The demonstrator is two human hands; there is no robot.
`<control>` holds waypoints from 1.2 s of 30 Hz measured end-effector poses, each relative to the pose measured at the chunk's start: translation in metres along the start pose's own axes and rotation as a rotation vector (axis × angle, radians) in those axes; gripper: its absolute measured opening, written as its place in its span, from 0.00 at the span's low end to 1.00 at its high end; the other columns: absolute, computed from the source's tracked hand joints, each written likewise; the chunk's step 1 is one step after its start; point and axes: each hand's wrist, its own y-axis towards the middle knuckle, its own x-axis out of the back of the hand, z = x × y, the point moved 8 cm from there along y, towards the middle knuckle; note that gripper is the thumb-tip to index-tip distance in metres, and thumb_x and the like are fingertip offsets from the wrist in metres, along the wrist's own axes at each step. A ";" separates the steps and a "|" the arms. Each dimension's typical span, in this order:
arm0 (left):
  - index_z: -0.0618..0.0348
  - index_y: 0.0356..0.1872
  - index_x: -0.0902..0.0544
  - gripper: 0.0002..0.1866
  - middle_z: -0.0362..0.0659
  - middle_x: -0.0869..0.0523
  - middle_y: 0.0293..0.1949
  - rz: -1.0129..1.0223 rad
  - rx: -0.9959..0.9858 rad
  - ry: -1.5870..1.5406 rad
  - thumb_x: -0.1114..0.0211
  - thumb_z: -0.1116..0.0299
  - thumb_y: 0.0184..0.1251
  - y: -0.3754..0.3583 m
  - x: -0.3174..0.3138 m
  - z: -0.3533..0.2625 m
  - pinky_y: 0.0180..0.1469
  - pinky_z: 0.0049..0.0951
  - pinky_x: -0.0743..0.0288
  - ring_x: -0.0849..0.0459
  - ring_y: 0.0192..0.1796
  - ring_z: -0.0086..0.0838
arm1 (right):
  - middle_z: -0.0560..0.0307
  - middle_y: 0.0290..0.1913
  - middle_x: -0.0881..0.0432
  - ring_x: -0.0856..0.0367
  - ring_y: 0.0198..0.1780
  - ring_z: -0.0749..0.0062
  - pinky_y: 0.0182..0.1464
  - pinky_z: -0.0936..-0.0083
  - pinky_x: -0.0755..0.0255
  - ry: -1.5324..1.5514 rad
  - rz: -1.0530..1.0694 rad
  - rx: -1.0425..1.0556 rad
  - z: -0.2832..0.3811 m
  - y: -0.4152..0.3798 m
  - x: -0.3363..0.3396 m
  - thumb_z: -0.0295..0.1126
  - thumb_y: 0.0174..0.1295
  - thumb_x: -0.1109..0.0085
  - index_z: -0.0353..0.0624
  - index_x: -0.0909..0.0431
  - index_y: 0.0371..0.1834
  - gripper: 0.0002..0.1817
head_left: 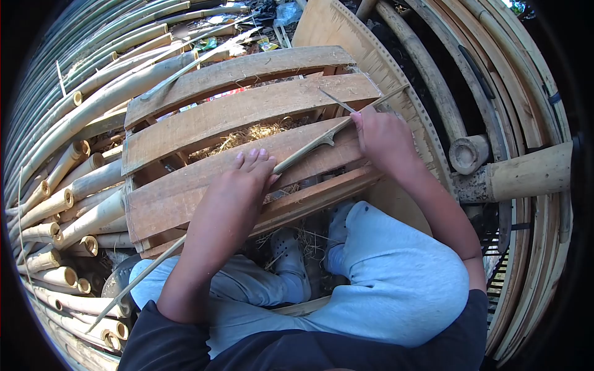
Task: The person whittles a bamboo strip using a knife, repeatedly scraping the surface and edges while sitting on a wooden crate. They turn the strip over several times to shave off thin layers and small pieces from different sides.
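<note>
A long thin bamboo stick lies slantwise over a slatted wooden pallet, with a knobby node partway along it. My left hand holds the stick down against the nearest slats, knuckles up and fingertips pointing away from me. The stick's lower end runs under my left forearm toward the lower left. In my right hand, closed at the pallet's right edge, is a knife; its narrow blade points up and left, and its handle is hidden by my fingers. The stick's upper end passes right beside this hand.
Stacked bamboo poles fill the left side. A curved plywood sheet stands behind the pallet's right edge. Long poles and boards run down the right, near a thick bamboo post. Wood shavings show between slats; my legs are below.
</note>
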 end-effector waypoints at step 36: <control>0.57 0.70 0.20 0.20 0.50 0.22 0.73 0.075 0.095 -0.092 0.42 0.66 0.82 0.008 -0.002 0.028 0.86 0.48 0.49 0.35 0.82 0.49 | 0.45 0.24 0.15 0.11 0.29 0.46 0.31 0.53 0.18 0.023 0.168 0.107 0.025 -0.024 -0.009 0.40 0.81 0.50 0.39 0.25 0.41 0.15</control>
